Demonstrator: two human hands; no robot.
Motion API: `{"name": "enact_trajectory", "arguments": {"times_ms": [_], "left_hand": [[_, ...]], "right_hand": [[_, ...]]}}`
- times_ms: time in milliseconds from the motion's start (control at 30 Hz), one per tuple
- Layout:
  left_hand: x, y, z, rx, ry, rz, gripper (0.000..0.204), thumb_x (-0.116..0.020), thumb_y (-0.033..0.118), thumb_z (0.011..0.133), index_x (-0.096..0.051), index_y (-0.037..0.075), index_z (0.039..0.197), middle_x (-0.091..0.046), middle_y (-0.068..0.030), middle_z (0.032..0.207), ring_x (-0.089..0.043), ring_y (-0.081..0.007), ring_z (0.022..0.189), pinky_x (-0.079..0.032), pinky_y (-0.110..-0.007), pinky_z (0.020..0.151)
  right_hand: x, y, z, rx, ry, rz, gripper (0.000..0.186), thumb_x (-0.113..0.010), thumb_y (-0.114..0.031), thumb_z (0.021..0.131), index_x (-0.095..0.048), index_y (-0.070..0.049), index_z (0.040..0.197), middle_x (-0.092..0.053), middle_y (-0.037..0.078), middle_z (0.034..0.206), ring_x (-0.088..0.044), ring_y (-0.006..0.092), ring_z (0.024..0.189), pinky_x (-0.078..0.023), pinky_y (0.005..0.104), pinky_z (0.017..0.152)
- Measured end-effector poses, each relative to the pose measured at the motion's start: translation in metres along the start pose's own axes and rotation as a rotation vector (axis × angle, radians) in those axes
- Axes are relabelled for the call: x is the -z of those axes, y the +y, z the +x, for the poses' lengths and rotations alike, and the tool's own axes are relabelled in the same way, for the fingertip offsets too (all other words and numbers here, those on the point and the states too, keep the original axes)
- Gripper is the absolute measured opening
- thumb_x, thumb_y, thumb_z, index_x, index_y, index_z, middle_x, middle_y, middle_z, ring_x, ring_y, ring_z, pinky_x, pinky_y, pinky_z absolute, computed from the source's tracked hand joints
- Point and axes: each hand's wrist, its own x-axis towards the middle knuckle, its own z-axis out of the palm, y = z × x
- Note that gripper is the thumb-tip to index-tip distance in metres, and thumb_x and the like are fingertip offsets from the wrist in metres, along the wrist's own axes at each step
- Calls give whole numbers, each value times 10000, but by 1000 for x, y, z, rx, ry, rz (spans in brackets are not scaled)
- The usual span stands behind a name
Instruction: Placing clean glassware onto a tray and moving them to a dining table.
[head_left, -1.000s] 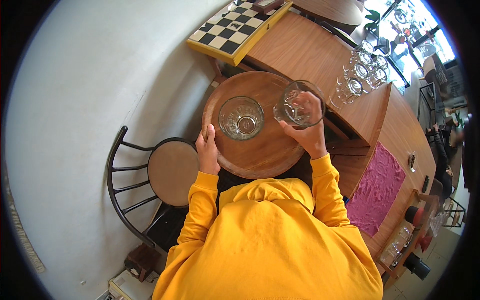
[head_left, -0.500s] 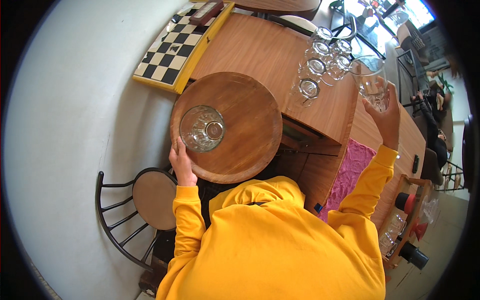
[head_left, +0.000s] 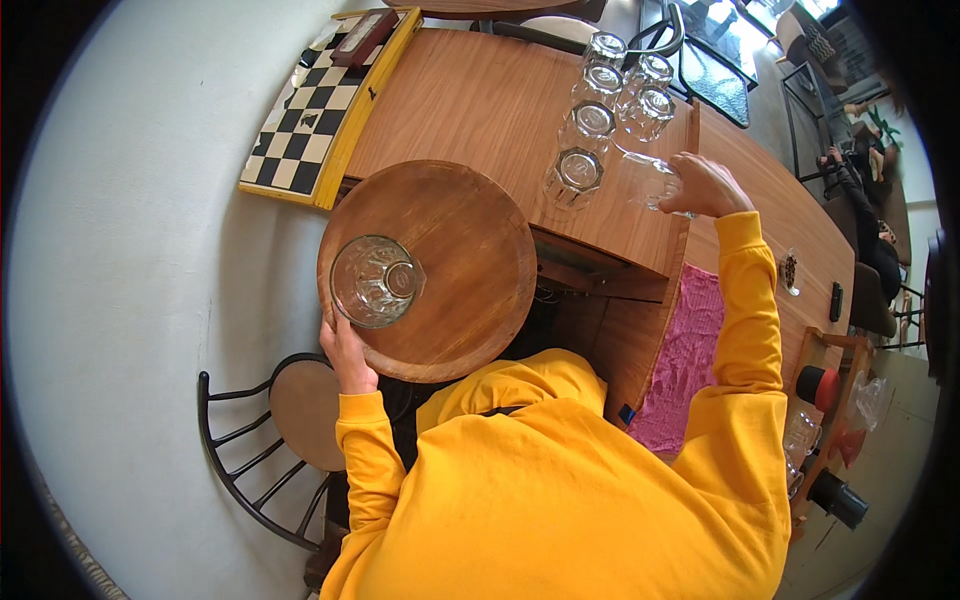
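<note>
The right hand, upper right of the frame, has carried its glass off the tray to the tabletop, its grip closed around it beside the cluster of glasses. One glass remains on the tray, lower left, whose rim the left hand grips.

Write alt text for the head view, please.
A person in a yellow top sets a clear glass with the right hand beside five glasses on a wooden table; the left hand steadies a round wooden tray holding one glass.
</note>
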Motion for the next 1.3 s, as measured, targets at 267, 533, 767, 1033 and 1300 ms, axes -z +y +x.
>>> {"name": "enact_trajectory", "arguments": {"times_ms": [267,533,767,1033,1300], "left_hand": [[3,-3,-10,21,6,-98,413,-512,262,1000,-522,-44,1276,-583,-100,1257,-548,-177,1119,-413,-302,967],[7,-9,-19,-1,62,-127,431,-560,330,979,-570,-28,1218,-614,-52,1132,-546,-125,1044,-420,-280,929],[0,-2,-29,-7,53,-91,489,-578,412,957,-590,-27,1173,-614,-54,1083,-537,-120,987,-422,-269,886],[0,-3,-33,0,90,-136,497,-579,420,954,-596,-25,1172,-618,-54,1079,-537,-123,993,-415,-277,901],[8,-5,-31,54,70,-122,476,-549,377,978,-563,-34,1218,-619,-81,1153,-564,-141,1036,-437,-289,924]], "right_hand": [[13,-24,31,41,-175,-234,560,-812,-393,609,-667,15,965,-687,169,924,-664,319,835,-531,409,757],[15,-39,67,145,-223,-400,591,-827,-416,579,-690,10,965,-701,178,968,-682,309,864,-532,410,774],[17,-41,85,104,-286,-489,628,-842,-393,575,-691,-18,1056,-700,141,1041,-672,293,967,-538,403,802],[18,-53,95,55,-332,-478,636,-853,-386,574,-689,-5,1056,-691,175,1048,-663,308,990,-529,409,839],[19,-62,88,147,-254,-438,628,-846,-404,612,-671,23,1037,-690,188,1007,-669,318,941,-525,404,806]]}}
